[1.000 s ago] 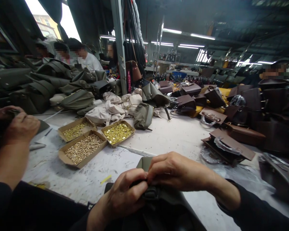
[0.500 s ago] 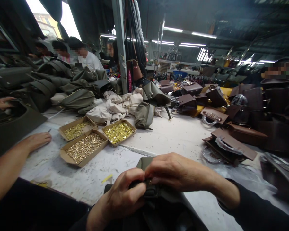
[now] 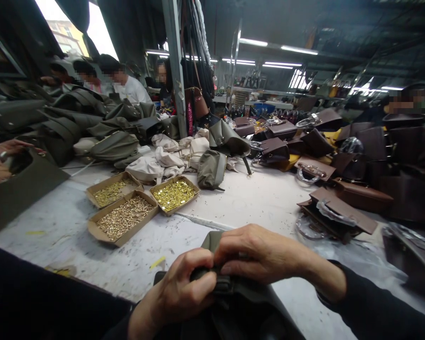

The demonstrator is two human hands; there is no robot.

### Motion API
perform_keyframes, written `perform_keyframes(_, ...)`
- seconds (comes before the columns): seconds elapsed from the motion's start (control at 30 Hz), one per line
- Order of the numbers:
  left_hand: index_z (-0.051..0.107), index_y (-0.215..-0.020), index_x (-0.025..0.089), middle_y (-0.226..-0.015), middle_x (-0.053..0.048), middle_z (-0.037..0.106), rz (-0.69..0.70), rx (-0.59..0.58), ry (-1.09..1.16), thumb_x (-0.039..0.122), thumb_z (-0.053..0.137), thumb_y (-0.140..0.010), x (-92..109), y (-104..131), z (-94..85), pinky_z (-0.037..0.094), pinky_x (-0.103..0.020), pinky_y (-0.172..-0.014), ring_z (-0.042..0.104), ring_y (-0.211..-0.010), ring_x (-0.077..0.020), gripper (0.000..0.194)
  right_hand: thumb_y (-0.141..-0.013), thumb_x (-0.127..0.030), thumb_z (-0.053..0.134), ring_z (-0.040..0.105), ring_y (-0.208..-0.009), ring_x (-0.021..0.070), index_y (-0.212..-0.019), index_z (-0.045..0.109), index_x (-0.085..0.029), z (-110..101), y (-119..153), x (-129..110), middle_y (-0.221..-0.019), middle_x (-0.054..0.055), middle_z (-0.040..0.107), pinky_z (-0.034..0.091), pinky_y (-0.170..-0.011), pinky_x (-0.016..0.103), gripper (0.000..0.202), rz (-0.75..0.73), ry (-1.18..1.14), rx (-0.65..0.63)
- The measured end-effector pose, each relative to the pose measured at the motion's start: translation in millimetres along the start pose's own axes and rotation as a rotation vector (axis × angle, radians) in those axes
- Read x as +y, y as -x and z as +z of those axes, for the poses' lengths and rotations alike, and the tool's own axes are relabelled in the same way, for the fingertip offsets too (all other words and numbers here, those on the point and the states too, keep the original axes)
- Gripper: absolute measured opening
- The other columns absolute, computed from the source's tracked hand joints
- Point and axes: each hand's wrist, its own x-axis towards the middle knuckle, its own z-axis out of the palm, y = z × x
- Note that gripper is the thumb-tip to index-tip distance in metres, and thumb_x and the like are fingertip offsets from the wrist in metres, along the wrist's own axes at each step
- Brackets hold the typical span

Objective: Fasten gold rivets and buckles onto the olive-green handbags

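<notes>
A dark olive bag point(image 3: 246, 302) lies in front of me at the table's near edge, its lower part in shadow. My left hand point(image 3: 184, 283) is closed on the bag's edge, thumb and bent forefinger pinching it. From the right, my right hand point(image 3: 258, 252) is closed on the same edge, fingertips meeting those of the left. Whatever small part sits between the fingertips is hidden. Beyond my hands stand cardboard trays of small metal pieces: one of copper-gold studs point(image 3: 122, 217), one of bright gold pieces point(image 3: 175, 194), and one partly filled point(image 3: 115, 190).
At the left, a co-worker's hands point(image 3: 7, 153) hold another olive bag point(image 3: 28, 189). Olive bags point(image 3: 116, 144) and cream bags point(image 3: 148, 167) are heaped behind the trays. Brown handbags point(image 3: 340, 212) with wrapped handles crowd the right side. A metal post point(image 3: 177, 71) rises at the back.
My hands keep their grip on the bag, with a slight shift of the right fingers. The co-worker's hand has left the table and returned to their bag. Another brown handbag appears at back right.
</notes>
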Motion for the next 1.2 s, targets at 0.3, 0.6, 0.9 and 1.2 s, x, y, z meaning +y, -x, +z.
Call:
perform_keyframes(0.3, 0.059, -0.08, 0.019, -0.098, -0.005, 0.056, 0.001, -0.003, 0.001, 0.017, 0.054, -0.093, 1.1, -0.6, 3.5, 0.059, -0.018, -0.076, 0.064, -0.086, -0.0127, 0.014, -0.1, -0.023, 0.061, 0.06, -0.079, 0.0134, -0.104, 0.067, -0.019, 4.6, 1.9, -0.8, -0.095, 0.002, 0.067, 0.043, -0.072, 0.022, 0.008, -0.005, 0.1, 0.014)
perform_keyframes(0.6, 0.057, -0.08, 0.019, -0.095, -0.004, 0.057, -0.024, -0.043, 0.01, 0.015, 0.057, -0.085, 2.9, -1.5, 2.4, 0.057, -0.019, -0.071, 0.064, -0.083, -0.013, 0.008, -0.097, -0.014, 0.056, 0.059, -0.078, 0.0117, -0.103, 0.067, -0.019, 4.5, 5.5, 7.7, -0.094, 0.002, 0.064, 0.041, -0.069, 0.02, 0.013, -0.028, 0.027, -0.01)
perform_keyframes(0.9, 0.055, -0.083, 0.021, -0.095, -0.004, 0.058, -0.07, -0.089, 0.05, 0.014, 0.057, -0.079, -1.0, 7.8, 3.7, 0.056, -0.022, -0.069, 0.063, -0.08, -0.0152, 0.008, -0.101, -0.022, 0.053, 0.058, -0.08, 0.015, -0.109, 0.064, -0.021, 10.3, 1.3, -1.8, -0.093, 0.003, 0.064, 0.042, -0.071, 0.024, 0.013, 0.003, 0.145, 0.002)
perform_keyframes(1.2, 0.056, -0.088, 0.02, -0.098, -0.005, 0.058, -0.087, -0.117, 0.104, 0.01, 0.052, -0.076, -1.6, 10.5, 2.3, 0.055, -0.025, -0.072, 0.063, -0.085, -0.0165, 0.016, -0.09, -0.005, 0.055, 0.058, -0.078, 0.0116, -0.096, 0.065, -0.019, 17.2, -0.5, 7.3, -0.091, 0.0, 0.064, 0.041, -0.07, 0.02, 0.019, 0.018, -0.029, 0.095)
